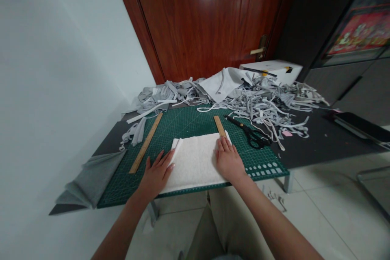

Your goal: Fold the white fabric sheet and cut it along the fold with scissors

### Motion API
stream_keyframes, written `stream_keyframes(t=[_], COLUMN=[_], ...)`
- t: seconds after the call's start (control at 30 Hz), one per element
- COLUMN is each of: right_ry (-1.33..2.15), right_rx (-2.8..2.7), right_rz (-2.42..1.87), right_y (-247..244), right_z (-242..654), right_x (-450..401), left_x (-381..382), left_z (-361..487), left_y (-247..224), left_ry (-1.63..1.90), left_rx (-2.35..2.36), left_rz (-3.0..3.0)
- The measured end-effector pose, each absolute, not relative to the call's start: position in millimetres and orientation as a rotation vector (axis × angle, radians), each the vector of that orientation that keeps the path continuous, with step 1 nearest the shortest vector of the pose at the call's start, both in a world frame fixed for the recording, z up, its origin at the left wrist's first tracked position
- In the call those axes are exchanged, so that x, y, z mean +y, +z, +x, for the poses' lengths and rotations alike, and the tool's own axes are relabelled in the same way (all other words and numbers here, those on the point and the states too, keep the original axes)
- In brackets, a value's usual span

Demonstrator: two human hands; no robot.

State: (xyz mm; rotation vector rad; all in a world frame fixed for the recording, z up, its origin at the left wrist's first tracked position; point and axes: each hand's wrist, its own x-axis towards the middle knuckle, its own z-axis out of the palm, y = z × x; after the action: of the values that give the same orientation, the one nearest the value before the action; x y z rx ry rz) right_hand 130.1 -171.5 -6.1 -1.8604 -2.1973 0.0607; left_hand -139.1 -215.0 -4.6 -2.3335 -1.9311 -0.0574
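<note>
A folded white cloth (195,160) lies at the front edge of the green cutting mat (189,120). My left hand (157,174) rests on the cloth's left side, fingers spread. On the right side my right hand (229,158) lies flat with its fingers stretched out, by the near end of a short wooden ruler (219,125). How far the ruler runs beneath those fingers is hidden. Black scissors (251,133) lie on the mat to the right of my right hand. A longer wooden ruler (146,143) lies left of the cloth.
Heaps of grey and white fabric scraps (258,99) cover the back of the dark table (300,146), in front of a white box (283,69). Folded grey fabric (94,178) hangs over the left corner. A wooden door (210,20) stands behind; a black flat object (364,126) is at right.
</note>
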Motion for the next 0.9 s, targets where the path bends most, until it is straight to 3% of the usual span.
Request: stream_keyframes(t=[0.3,0.5,0.7,0.9], right_ry=[0.036,0.052,0.059,0.039], right_rx=[-2.201,-2.2,-2.207,-2.194], right_rz=[-1.849,-1.852,-1.844,-1.832], right_y=[-5.5,-6.9,-6.5,-7.4], right_z=[130.1,130.3,130.7,129.8], right_x=[-172.2,-171.8,-172.6,-172.0], left_x=[-221.1,-214.3,-200.5,-215.9], left_z=[-135.2,-83.4,-6.7,-23.4], left_y=[7.0,25.0,4.4,-2.4], left_ry=[-0.046,-0.396,-0.25,-0.207], left_rx=[-1.907,-1.8,-2.058,-1.954], left_rz=[-2.268,-2.466,-2.363,-2.292])
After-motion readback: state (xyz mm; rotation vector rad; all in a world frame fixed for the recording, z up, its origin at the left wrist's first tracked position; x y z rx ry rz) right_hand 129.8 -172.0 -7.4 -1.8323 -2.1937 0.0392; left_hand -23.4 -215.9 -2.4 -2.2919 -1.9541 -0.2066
